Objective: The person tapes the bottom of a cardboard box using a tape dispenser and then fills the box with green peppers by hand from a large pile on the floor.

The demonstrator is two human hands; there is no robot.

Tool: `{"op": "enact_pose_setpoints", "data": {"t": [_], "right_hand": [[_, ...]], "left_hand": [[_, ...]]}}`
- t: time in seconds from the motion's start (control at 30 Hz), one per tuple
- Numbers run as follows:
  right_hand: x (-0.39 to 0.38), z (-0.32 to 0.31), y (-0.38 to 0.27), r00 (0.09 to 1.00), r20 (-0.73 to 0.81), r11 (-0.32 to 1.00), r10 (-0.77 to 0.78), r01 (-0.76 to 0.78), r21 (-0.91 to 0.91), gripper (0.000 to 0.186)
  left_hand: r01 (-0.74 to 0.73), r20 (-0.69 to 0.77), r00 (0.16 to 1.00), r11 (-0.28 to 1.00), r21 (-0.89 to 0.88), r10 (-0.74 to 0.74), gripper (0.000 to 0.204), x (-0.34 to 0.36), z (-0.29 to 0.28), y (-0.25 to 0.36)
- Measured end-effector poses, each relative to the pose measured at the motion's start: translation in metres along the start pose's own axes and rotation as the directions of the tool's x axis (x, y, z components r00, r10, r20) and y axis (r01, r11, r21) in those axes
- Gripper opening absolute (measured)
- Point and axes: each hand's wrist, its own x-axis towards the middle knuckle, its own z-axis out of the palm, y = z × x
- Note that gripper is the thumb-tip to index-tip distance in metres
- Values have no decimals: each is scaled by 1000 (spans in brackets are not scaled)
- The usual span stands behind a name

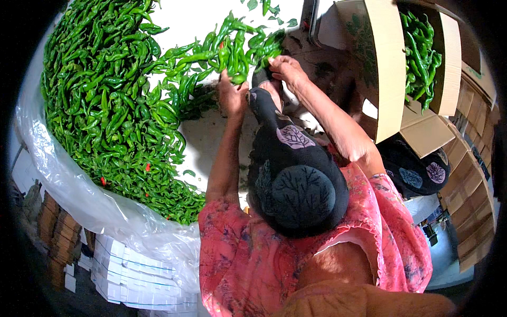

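Note:
Bunched green chili peppers (237, 53) lie in front of me, with a bit of red among them. My left hand (233, 96) is closed at the near edge of this bunch, its fingertips partly hidden by the peppers. To its right, my right hand (288, 72) has thumb and fingers pinched together on a green chili pepper at the bunch's right end. On my left, a large heap of green chili peppers (105, 90) reaches over to the bunch, with a few small red ones showing in it.
Clear plastic sheeting (68, 164) borders the heap. At the right stands an open cardboard box (388, 68) with green peppers inside. My knee, in dark leaf-patterned cloth (301, 195), is between my arms. White stacked cartons (132, 269) are at the lower left, flattened cardboard (470, 185) at the right.

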Motion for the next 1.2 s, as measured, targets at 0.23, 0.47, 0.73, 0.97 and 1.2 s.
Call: {"op": "enact_pose_setpoints", "data": {"t": [0.23,0.47,0.73,0.97,1.2], "right_hand": [[42,-20,-14,986,-160,992,53,-71,-106,38],[51,18,-25,932,-360,960,-52,-53,-276,83],[58,36,-41,916,-345,851,-203,-10,-526,85],[75,12,-29,960,-249,843,-128,-27,-537,65],[39,13,-52,941,-182,860,-284,167,-482,54]], "left_hand": [[-362,97,926,786,501,364,50,91,-51,51],[-504,187,853,679,533,487,49,141,-94,18],[-314,13,944,889,334,329,46,169,-69,37],[-161,65,985,743,649,157,60,184,-3,74],[-81,68,996,869,488,55,56,204,-43,41]]}}
